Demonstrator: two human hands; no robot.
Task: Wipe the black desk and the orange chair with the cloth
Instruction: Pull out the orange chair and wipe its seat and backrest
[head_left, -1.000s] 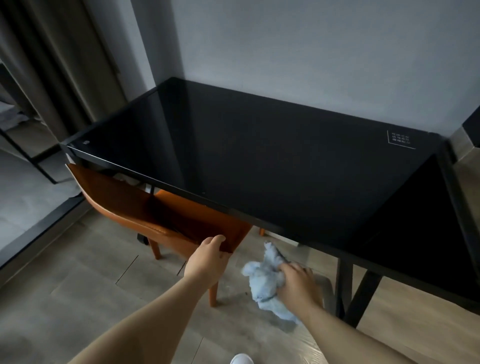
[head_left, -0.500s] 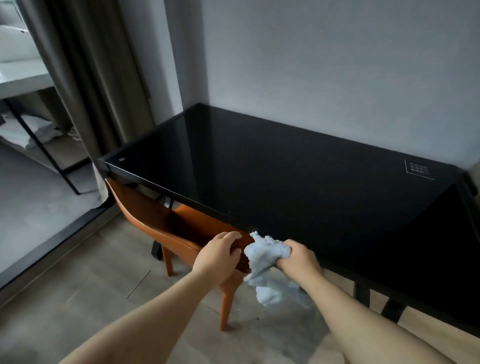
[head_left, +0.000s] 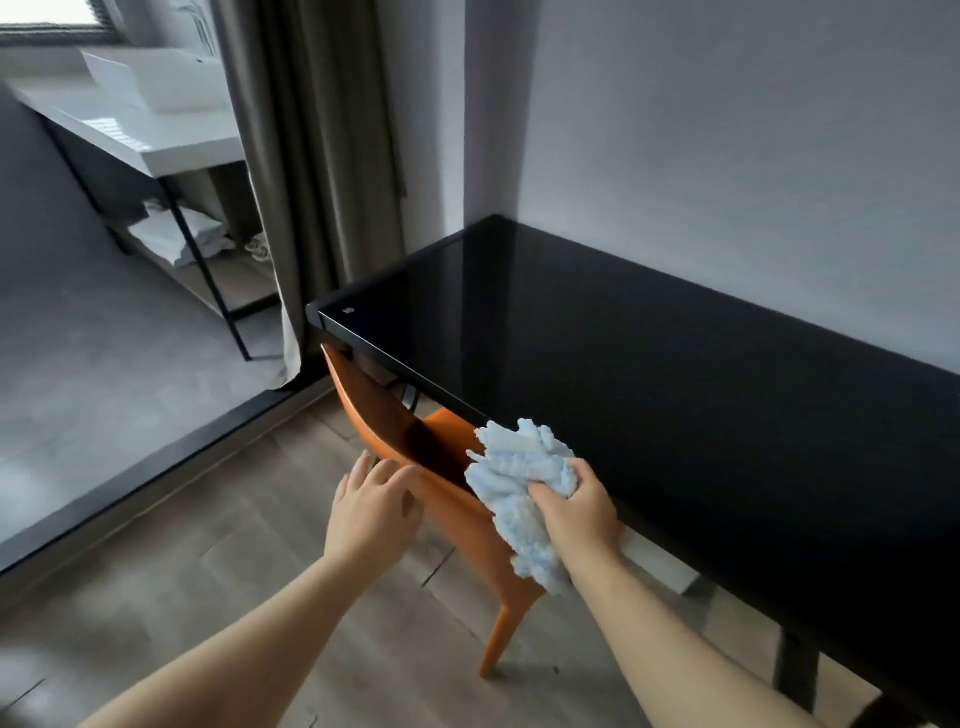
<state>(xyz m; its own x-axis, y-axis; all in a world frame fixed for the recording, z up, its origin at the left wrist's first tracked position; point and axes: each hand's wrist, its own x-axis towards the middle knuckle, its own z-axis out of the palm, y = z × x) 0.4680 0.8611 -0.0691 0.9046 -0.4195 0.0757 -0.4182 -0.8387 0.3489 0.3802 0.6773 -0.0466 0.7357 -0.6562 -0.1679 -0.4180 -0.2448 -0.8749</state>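
A glossy black desk (head_left: 649, 364) stands against the grey wall. An orange chair (head_left: 374, 405) is tucked under its left front corner, backrest toward me. My right hand (head_left: 579, 512) grips a fluffy light-blue cloth (head_left: 519, 467) at the desk's front edge, over the chair's right side. My left hand (head_left: 371, 506) hovers by the top of the backrest with fingers spread and relaxed, holding nothing. The chair's seat is mostly hidden under the desk.
A grey curtain (head_left: 311, 182) hangs left of the desk. Beyond a black floor track (head_left: 156, 457) stands a white counter (head_left: 145, 135) on a black frame with folded towels below. Wooden floor (head_left: 234, 571) lies under my arms.
My view has swung left and up. My left hand let go of the chair's backrest and opened. My right hand with the cloth rose to the desk's front edge.
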